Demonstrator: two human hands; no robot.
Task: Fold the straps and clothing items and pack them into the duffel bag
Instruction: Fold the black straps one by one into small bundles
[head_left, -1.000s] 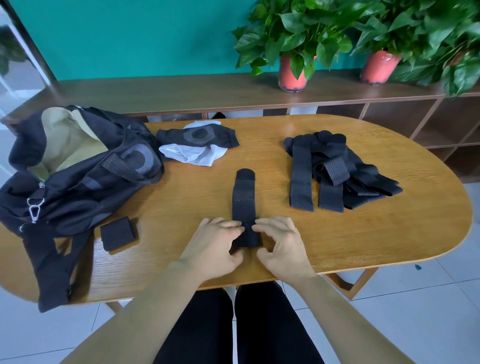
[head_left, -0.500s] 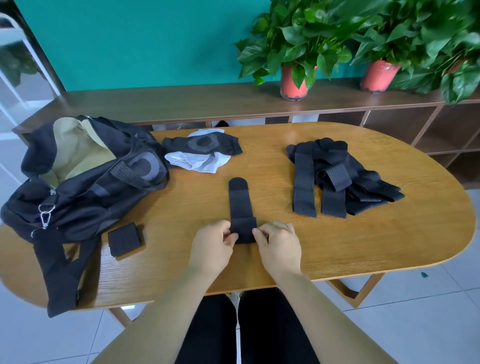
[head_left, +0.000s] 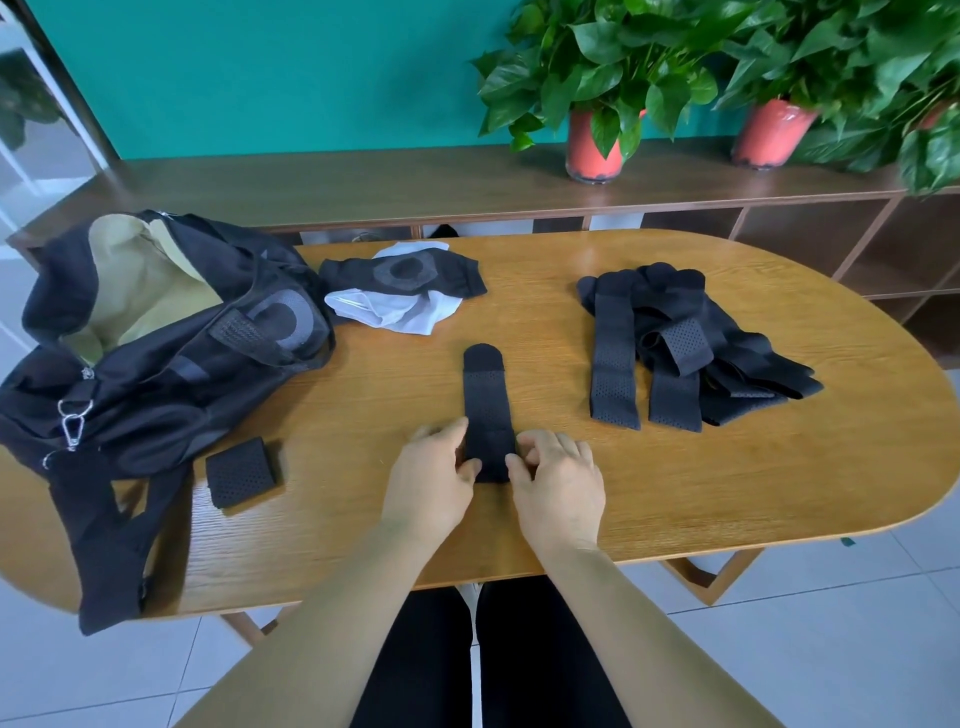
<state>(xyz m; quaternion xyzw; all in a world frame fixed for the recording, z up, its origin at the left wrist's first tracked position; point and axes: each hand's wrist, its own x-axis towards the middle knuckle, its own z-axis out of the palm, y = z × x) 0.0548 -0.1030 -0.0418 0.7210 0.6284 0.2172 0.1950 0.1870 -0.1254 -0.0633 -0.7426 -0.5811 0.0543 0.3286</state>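
Left hand (head_left: 431, 470) and right hand (head_left: 560, 480) pinch a half-folded strap (head_left: 485, 400) right of the duffel bag (head_left: 156, 358) — another fold likely comes next.

Strap (head_left: 485, 400): black, perforated, flat at table centre, rounded tab end pointing away, near end doubled over and pinched between left hand (head_left: 431, 483) and right hand (head_left: 561, 483).
Folded strap (head_left: 240, 472): small black square, flat, just beside the bag's hanging shoulder strap.
Strap pile (head_left: 685, 343): loose black heap on the right, two lying straight, the rest tangled.
Bag (head_left: 156, 364): black duffel, far left, unzipped, tan lining showing, slumped over the table edge.
Black garment (head_left: 405, 273): lies on the white garment (head_left: 410, 314), both crumpled, just right of the bag.
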